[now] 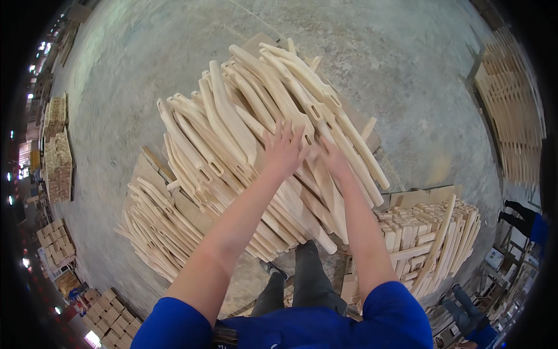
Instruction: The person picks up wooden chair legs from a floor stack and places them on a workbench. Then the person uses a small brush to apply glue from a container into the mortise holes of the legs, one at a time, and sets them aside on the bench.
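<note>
A large heap of pale, curved wooden chair-leg-like pieces (232,131) lies in front of me, several with oblong slots near an end. My left hand (283,152) rests on top of the heap with its fingers spread over a slotted wooden piece (293,109). Close beside it, to the right, my right hand (332,158) touches the wood near that slotted end. Its fingertips are blurred and partly hidden among the pieces, so its grip does not show.
Left of the heap, more curved pieces (154,232) are piled low. Short wooden blocks (415,232) are stacked at the right, with longer sticks leaning on them. A tall slatted wood stack (511,104) stands far right. Other people (526,221) are at the right edge.
</note>
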Demonstrator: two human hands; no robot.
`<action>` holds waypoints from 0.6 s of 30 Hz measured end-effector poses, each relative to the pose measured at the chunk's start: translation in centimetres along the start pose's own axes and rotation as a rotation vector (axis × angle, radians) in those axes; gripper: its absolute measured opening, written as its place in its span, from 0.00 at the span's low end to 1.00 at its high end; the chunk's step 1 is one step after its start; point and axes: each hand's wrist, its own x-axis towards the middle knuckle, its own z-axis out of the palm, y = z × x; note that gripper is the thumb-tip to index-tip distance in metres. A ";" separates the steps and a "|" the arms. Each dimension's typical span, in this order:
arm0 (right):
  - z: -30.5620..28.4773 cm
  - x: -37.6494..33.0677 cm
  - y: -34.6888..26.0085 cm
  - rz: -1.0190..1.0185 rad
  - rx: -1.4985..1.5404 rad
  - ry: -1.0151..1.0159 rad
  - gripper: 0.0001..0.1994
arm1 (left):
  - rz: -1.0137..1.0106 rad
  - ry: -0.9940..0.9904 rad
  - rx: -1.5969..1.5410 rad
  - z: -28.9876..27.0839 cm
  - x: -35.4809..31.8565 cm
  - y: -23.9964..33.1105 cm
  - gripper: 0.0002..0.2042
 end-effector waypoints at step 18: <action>-1.4 -3.1 3.3 0.181 -0.651 0.234 0.29 | 0.434 -0.296 0.329 -0.6 -5.7 0.2 0.46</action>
